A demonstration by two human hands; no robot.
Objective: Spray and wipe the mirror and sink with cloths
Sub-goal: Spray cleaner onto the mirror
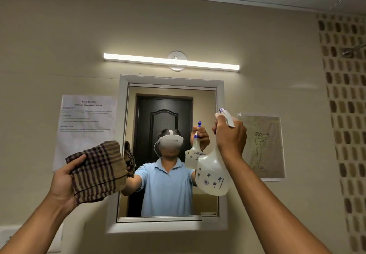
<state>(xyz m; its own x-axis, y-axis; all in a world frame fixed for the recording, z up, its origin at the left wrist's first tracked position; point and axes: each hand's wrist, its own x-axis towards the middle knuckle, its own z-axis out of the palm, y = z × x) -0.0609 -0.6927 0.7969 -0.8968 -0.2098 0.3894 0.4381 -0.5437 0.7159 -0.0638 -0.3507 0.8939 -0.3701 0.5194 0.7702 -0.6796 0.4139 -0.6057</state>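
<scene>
A white-framed mirror [150, 103] hangs on the beige wall straight ahead. My left hand [64, 180] holds a folded brown checked cloth [99, 170] up by the mirror's left edge. My right hand [230, 136] grips the neck and trigger of a translucent white spray bottle [212, 174] with small flower prints. The bottle hangs in front of the mirror's right side, its blue-tipped nozzle pointing towards the glass. The mirror reflects a person, the bottle, the cloth and a dark door. The sink is out of view.
A lit tube lamp [171, 62] is mounted above the mirror. A printed task sheet [86, 127] is taped left of the mirror and a drawing sheet [262, 144] right of it. A patterned tile wall [345, 115] and a shower pipe [351, 50] are at far right.
</scene>
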